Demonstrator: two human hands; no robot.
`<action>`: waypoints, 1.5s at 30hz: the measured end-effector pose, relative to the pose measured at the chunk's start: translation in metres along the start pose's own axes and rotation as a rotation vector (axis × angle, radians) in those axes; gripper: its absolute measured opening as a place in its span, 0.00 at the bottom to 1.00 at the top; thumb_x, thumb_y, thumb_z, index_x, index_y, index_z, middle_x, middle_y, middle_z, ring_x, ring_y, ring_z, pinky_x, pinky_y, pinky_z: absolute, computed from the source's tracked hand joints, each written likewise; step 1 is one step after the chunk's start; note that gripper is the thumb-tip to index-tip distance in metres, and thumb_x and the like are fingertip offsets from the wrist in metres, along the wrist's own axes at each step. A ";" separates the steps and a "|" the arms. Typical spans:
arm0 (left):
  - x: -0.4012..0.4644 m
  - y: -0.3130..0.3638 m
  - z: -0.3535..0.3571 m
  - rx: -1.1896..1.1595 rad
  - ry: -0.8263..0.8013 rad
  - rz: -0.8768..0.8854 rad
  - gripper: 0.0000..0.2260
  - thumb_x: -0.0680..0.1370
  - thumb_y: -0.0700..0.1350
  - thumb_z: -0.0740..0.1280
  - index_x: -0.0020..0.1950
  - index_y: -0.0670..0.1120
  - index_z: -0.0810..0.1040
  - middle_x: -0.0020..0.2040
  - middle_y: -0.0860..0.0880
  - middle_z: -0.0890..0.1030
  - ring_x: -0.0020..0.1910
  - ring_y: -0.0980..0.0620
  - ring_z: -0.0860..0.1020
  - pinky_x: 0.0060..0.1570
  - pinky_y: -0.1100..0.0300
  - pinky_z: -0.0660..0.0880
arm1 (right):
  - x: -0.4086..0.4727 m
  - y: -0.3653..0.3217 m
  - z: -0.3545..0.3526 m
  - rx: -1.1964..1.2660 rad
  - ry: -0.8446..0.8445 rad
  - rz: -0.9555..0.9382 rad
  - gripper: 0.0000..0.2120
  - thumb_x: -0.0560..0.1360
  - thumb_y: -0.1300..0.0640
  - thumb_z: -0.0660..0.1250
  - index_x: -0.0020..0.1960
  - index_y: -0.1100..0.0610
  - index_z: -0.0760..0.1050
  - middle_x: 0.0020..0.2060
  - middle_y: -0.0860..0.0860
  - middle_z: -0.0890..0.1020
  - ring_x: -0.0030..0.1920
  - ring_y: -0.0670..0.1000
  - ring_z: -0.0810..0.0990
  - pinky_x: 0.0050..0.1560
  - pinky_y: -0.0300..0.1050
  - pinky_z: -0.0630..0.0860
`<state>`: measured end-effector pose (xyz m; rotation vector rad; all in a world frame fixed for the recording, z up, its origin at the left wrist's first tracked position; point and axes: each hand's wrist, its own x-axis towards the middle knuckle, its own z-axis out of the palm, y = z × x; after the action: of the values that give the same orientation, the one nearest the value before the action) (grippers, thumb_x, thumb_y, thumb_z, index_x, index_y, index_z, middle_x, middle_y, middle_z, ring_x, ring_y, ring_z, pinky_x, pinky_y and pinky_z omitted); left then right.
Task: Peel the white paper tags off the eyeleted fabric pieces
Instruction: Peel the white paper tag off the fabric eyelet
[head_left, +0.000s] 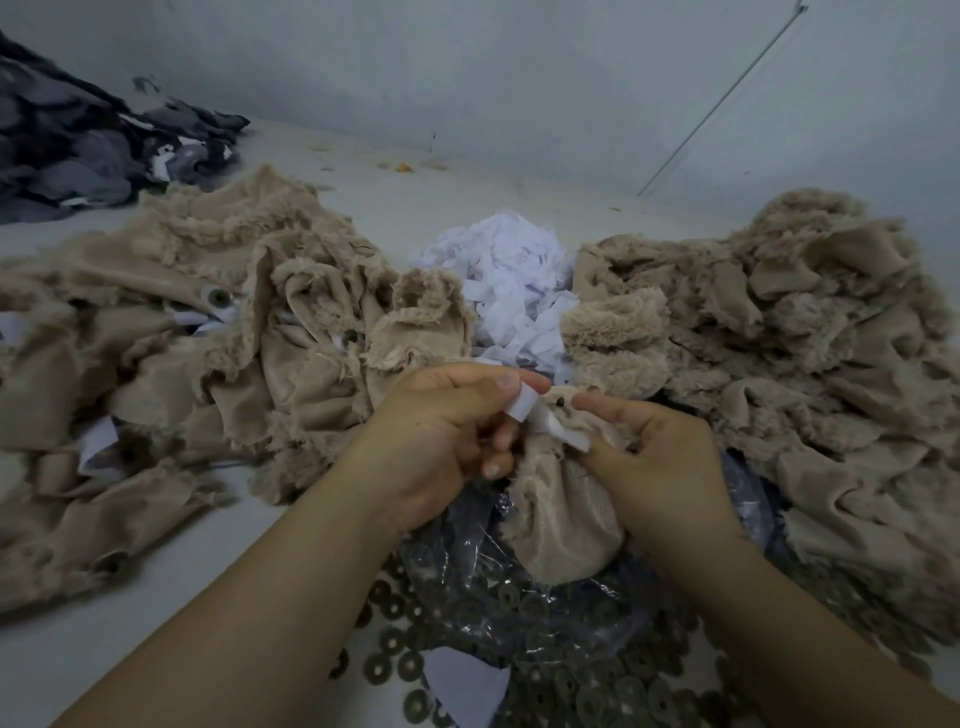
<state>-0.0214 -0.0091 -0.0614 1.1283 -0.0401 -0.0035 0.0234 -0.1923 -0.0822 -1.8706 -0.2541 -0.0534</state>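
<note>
1. The left hand (441, 441) pinched a white paper tag (522, 404) between thumb and forefinger.
2. The right hand (660, 457) gripped the beige fleece piece (566, 519), held above a plastic bag of metal eyelets (519, 613).
3. Heaps of fleece pieces (779, 322) flanked a pile of peeled tags (509, 270) on the table (130, 623).
</note>
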 end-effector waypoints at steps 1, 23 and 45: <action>0.000 -0.001 0.003 0.000 0.014 -0.002 0.09 0.72 0.40 0.68 0.48 0.37 0.84 0.33 0.40 0.77 0.27 0.50 0.72 0.24 0.61 0.69 | 0.000 0.000 0.001 0.013 -0.005 0.011 0.14 0.73 0.59 0.76 0.58 0.51 0.83 0.49 0.46 0.87 0.47 0.41 0.85 0.47 0.39 0.82; 0.002 -0.001 0.050 0.441 0.243 -0.130 0.19 0.77 0.39 0.69 0.26 0.40 0.75 0.22 0.42 0.73 0.14 0.49 0.66 0.17 0.68 0.59 | -0.006 -0.008 0.002 0.218 -0.144 0.099 0.08 0.76 0.62 0.72 0.39 0.56 0.85 0.37 0.57 0.87 0.42 0.53 0.86 0.47 0.56 0.84; -0.011 -0.031 0.027 0.503 0.377 0.263 0.08 0.73 0.38 0.75 0.34 0.46 0.84 0.24 0.48 0.78 0.18 0.53 0.72 0.22 0.64 0.69 | -0.007 -0.006 0.006 0.282 -0.089 0.158 0.11 0.73 0.60 0.76 0.55 0.59 0.85 0.46 0.55 0.88 0.49 0.55 0.87 0.54 0.58 0.83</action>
<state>-0.0330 -0.0466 -0.0777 1.6020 0.1552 0.4754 0.0150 -0.1863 -0.0798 -1.6085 -0.1640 0.1662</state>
